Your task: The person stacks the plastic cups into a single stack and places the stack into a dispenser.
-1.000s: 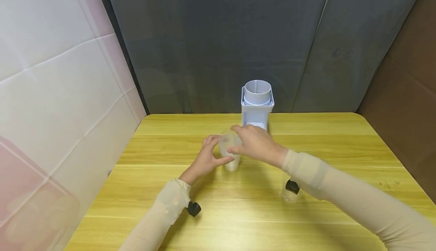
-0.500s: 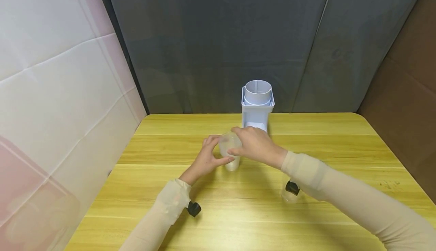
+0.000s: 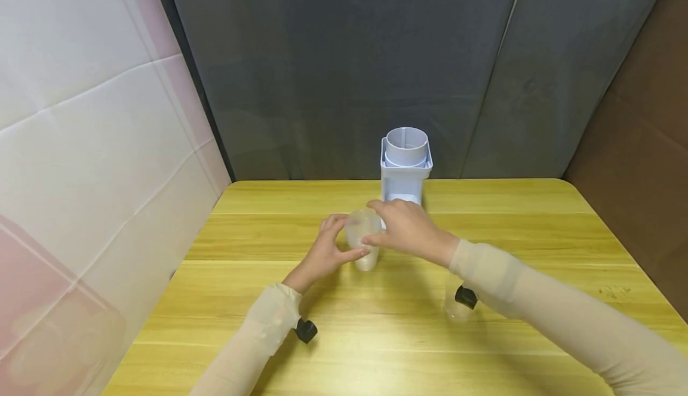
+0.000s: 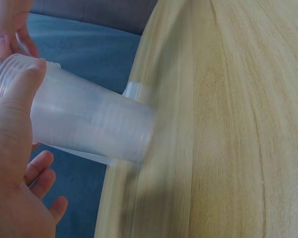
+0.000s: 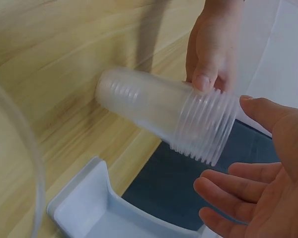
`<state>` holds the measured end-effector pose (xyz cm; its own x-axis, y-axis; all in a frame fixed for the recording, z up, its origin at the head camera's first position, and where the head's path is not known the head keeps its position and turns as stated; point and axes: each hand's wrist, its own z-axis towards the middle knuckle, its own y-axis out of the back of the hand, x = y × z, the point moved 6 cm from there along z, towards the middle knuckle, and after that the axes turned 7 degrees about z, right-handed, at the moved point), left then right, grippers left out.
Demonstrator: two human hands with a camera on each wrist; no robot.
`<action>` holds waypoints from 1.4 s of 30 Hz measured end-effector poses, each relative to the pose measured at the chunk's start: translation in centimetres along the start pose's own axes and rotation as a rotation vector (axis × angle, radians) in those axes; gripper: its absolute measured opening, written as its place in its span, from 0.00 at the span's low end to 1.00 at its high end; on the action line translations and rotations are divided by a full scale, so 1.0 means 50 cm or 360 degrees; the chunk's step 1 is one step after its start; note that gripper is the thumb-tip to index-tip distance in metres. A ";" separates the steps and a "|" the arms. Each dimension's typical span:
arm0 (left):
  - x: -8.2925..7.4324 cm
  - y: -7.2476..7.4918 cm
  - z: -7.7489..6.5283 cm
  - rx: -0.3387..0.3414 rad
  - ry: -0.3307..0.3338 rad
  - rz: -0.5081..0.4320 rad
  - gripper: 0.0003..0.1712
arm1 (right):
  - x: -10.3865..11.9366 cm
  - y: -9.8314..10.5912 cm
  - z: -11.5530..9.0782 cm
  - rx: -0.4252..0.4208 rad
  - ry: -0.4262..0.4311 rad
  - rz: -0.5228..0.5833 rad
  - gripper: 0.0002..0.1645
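Note:
A stack of clear plastic cups (image 3: pixel 363 235) stands near the middle of the wooden table, its stacked rims showing in the right wrist view (image 5: pixel 203 124). My left hand (image 3: pixel 326 251) grips the stack just below the rims, with its thumb (image 4: pixel 24 89) along the side and the other fingers behind. My right hand (image 3: pixel 411 229) is at the top of the stack from the right. Its thumb tip (image 5: pixel 248 103) is right at the rims, while the other fingers (image 5: pixel 233 191) are spread and loosely bent, apart from the cups.
Behind the hands, a pale blue holder (image 3: pixel 400 181) with a round tube on top stands at the table's back edge. A single clear cup (image 3: pixel 455 307) stands below my right wrist, partly hidden by it. Dark panels rise behind the wooden table (image 3: pixel 301 205).
My right hand and forearm have shifted slightly to the right, uncovering a little more of the cups' rim. The left hand and the stack have stayed in place.

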<state>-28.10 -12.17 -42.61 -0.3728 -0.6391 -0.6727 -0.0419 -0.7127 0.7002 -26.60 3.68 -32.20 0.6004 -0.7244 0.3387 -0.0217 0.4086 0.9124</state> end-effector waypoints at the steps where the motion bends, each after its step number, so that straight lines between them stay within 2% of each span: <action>1: 0.000 0.000 0.000 -0.0002 0.0001 0.0000 0.40 | -0.002 0.003 -0.001 0.0001 -0.0006 0.0001 0.42; 14: -0.004 -0.001 0.001 -0.0026 0.0007 -0.0017 0.41 | -0.047 0.048 -0.035 -0.0027 -0.0071 0.0062 0.39; 21: -0.002 -0.006 0.005 -0.0019 0.0012 -0.0011 0.42 | -0.071 0.060 -0.075 -0.0029 -0.0134 0.0045 0.40; 27: 0.001 -0.004 0.005 -0.0019 0.0029 -0.0003 0.43 | -0.082 0.068 -0.113 -0.0014 -0.0105 0.0015 0.39; 42: -0.003 -0.002 0.004 -0.0027 0.0025 -0.0017 0.42 | -0.114 0.079 -0.224 -0.0027 -0.0176 -0.0086 0.41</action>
<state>-28.23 -11.95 -42.57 -0.3580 -0.6357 -0.6839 -0.0303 -0.7241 0.6890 -21.18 15.64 -33.10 0.5084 -0.8020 0.3136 0.0221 0.3762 0.9263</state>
